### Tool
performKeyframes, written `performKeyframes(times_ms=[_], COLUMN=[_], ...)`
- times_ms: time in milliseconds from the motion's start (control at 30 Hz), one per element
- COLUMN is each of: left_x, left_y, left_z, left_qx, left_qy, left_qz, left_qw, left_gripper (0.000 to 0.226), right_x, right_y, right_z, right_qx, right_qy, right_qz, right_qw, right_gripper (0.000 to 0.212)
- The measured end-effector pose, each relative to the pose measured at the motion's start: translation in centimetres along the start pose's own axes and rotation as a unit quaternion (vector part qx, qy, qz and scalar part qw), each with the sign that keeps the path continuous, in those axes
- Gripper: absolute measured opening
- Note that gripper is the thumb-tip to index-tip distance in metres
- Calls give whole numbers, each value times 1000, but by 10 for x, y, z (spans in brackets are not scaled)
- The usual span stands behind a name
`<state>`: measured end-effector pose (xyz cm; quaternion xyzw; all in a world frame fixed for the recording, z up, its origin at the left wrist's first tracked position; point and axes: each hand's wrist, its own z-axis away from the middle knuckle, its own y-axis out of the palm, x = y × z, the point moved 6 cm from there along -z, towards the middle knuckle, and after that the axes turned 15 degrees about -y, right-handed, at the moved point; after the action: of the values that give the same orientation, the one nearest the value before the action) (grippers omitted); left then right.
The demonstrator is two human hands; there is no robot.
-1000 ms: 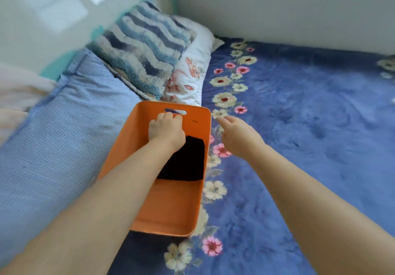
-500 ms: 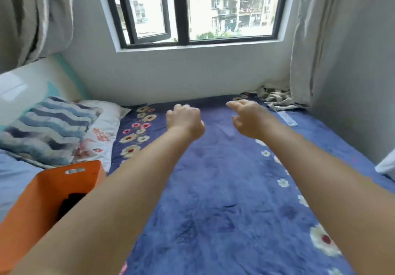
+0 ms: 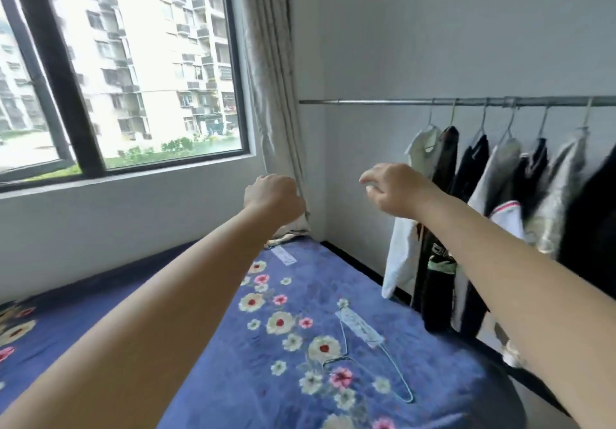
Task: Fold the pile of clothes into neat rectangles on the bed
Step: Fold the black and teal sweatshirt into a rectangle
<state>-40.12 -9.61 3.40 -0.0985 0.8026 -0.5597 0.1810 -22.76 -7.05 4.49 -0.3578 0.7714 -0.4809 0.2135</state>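
Both arms are stretched forward over the bed (image 3: 233, 355), raised toward the far right corner of the room. Left hand (image 3: 271, 197): fingers curled into a loose fist, nothing held. Right hand (image 3: 391, 192): fingers bent downward and slightly apart, nothing between them; it hovers just beside the nearest hanging garment, a white shirt (image 3: 405, 228), not touching it as far as can be seen. No pile of clothes is visible on the bed; the only clothes in view hang on hangers from a metal rail (image 3: 400, 102) along the right wall. An empty wire hanger (image 3: 376, 362) lies on the floral blanket near the right edge, probably left where a garment was taken off. Judgement: the right hand is placed to take the next item off the rail; folding has not begun for it.
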Motion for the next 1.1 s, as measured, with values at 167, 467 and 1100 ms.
performKeyframes(times_ms=[167, 467, 1100], left_x=[-140, -389, -742], left_y=[11, 41, 79], left_z=[-44, -94, 72], left_qx=[4, 30, 82], left_qy=[87, 252, 514], left_qz=[44, 85, 120], left_qw=[995, 964, 845], left_gripper=[28, 23, 32], right_x=[-116, -320, -557], right_y=[-42, -111, -259], right_z=[34, 117, 404], right_qx=[-15, -69, -88], right_qy=[54, 202, 383], right_qz=[49, 106, 139], right_qw=[997, 971, 909], right_gripper=[30, 27, 24])
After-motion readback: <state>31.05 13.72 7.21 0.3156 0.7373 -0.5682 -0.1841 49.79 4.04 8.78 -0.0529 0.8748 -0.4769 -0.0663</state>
